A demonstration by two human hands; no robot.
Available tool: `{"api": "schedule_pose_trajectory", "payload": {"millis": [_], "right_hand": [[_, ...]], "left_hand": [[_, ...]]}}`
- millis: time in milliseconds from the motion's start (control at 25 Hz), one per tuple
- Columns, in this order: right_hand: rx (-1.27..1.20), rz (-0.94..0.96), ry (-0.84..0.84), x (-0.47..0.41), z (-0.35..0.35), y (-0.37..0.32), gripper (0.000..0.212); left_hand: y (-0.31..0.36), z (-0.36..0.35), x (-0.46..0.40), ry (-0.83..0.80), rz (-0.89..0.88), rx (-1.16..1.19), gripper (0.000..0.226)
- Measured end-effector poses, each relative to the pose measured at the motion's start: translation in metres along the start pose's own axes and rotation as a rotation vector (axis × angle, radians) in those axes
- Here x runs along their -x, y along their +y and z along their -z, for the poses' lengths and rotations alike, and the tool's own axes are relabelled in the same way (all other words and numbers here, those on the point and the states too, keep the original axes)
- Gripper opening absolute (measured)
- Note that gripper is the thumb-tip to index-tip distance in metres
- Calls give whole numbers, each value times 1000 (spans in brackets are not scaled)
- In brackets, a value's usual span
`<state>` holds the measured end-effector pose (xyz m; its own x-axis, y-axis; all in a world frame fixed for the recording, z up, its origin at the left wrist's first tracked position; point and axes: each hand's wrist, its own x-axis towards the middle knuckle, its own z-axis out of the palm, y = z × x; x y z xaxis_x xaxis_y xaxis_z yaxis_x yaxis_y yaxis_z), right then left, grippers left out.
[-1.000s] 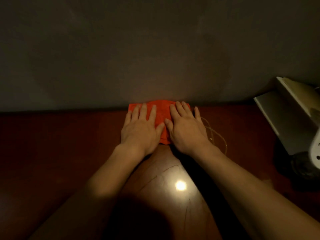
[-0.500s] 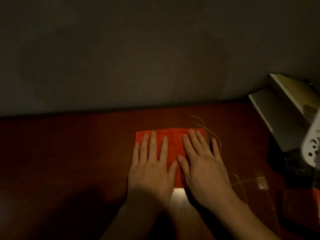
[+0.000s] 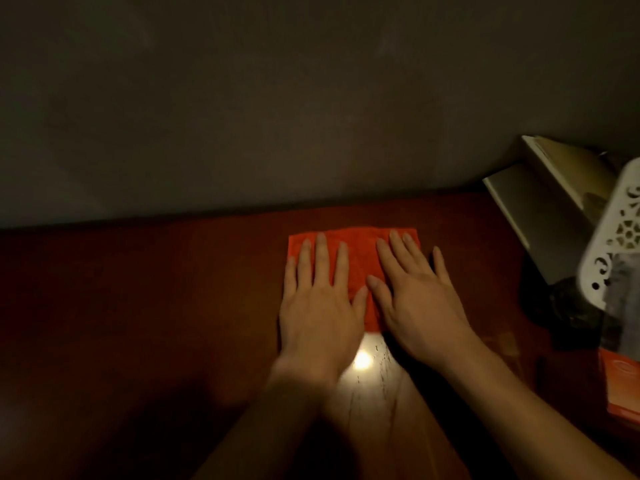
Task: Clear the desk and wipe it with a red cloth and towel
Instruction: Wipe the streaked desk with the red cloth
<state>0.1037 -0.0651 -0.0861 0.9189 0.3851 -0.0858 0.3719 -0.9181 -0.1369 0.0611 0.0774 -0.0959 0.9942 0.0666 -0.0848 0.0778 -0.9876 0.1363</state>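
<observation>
Head view: red cloth [image 3: 356, 258] lies flat on the dark wood desk [image 3: 138, 306], folded into a rectangle, long axis left-right, parallel to the wall [image 3: 277, 98]. Left hand [image 3: 320, 306] and right hand [image 3: 414, 306] press on it side by side, palms down, fingers spread, thumbs nearly touching; white boxes [image 3: 540, 209] at right edge

Red cloth [image 3: 356, 261]: folded into a flat rectangle, lying on the dark reddish-brown table [image 3: 138, 306] a little short of its far edge at the wall. Bright orange-red under the light. Both hands, palms down, cover most of it.
</observation>
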Motion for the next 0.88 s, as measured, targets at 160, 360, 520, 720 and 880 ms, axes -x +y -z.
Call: {"api": "schedule_pose_trajectory", "payload": {"millis": [160, 360, 520, 720, 880], "right_hand": [[20, 2, -49, 21, 1, 2, 69], [-49, 6, -65, -66, 7, 15, 63], [-53, 11, -55, -67, 7, 14, 63], [-47, 20, -33, 28, -1, 5, 63], [5, 47, -45, 104, -10, 1, 63]], "left_hand": [[6, -7, 21, 12, 5, 54, 69], [-11, 8, -57, -15, 48, -2, 68], [-14, 13, -62, -88, 28, -35, 70], [7, -1, 24, -31, -10, -6, 70], [18, -21, 100, 42, -84, 98, 69]]}}
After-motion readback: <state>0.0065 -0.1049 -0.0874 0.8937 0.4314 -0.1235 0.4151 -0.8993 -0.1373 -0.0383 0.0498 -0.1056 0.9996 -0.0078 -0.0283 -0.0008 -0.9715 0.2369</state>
